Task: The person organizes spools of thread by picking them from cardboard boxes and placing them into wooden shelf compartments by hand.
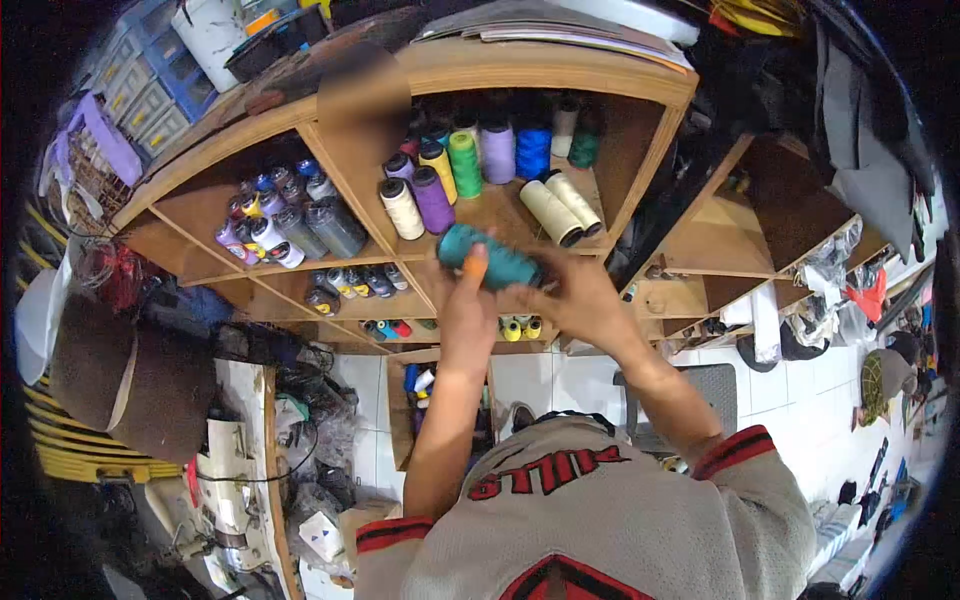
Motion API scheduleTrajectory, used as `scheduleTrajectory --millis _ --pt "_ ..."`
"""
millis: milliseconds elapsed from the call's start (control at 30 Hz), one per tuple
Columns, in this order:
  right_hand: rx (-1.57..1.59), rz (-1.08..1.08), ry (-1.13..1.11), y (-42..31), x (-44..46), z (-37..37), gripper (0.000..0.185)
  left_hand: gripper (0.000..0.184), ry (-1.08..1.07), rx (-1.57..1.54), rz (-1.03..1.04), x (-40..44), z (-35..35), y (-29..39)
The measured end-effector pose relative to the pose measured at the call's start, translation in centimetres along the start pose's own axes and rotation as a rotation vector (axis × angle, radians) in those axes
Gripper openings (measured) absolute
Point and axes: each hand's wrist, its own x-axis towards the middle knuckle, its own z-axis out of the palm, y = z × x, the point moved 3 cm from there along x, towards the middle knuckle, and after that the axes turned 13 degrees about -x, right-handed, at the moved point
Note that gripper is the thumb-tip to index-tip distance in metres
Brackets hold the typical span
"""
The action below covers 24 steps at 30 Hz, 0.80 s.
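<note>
A teal thread cone (492, 258) lies tilted between my two hands, in front of the open shelf. My left hand (468, 295) wraps round it from below, thumb across its side. At the cone's dark right end are the bent fingers of my right hand (575, 300), somewhat blurred. Just behind, a purple cone (433, 200) and a cream cone (402, 209) stand on the shelf. Two pale cones (560, 212) lie on their sides to the right. Green (465, 165), lilac (497, 152) and blue (533, 154) cones stand farther back.
The wooden shelf's upper board (540, 68) arches over the cones. Several small spools and bottles (290, 222) fill the left compartment. A sewing machine (228, 490) is at the lower left. A grey chair (700, 395) stands on the white tiled floor at the right.
</note>
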Motion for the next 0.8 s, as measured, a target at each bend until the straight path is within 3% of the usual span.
scheduleTrajectory --millis 33,133,200,300,367,467,567,700,800 --pt "-0.001 0.120 0.021 0.1 -0.2 -0.3 0.045 0.045 -0.009 0.006 0.006 0.5 0.1 -0.6" --pt "-0.101 0.021 0.435 0.8 1.1 -3.6 0.048 0.048 -0.056 -0.021 -0.108 0.7 1.7 -1.8" --pt "-0.281 -0.018 0.560 -0.5 3.2 -6.4 0.043 0.051 -0.025 0.090 -0.124 0.6 0.7 -3.4" --pt "-0.747 -0.246 0.641 1.6 7.9 -6.8 0.037 0.052 0.002 0.191 -0.160 -0.5 0.1 -4.6" --pt "-0.894 -0.001 0.355 3.4 11.0 -6.1 0.026 0.050 0.008 0.220 -0.156 -0.9 -0.2 -4.8" --pt "-0.925 0.138 0.139 6.7 14.9 -5.4 0.035 0.049 0.012 0.223 -0.136 -1.6 -1.3 -4.4" --pt "-1.010 0.122 0.227 10.5 17.6 -4.1 0.037 0.048 0.047 0.275 -0.081 -1.7 -3.3 -3.6" --pt "-0.850 0.198 0.217 10.0 17.7 -5.1 0.042 0.047 0.109 0.303 -0.063 -1.8 -6.1 -2.5" --pt "-0.993 0.140 0.213 12.2 18.4 -4.2 0.041 0.047 0.079 0.255 -0.052 -1.9 -7.0 -2.4"
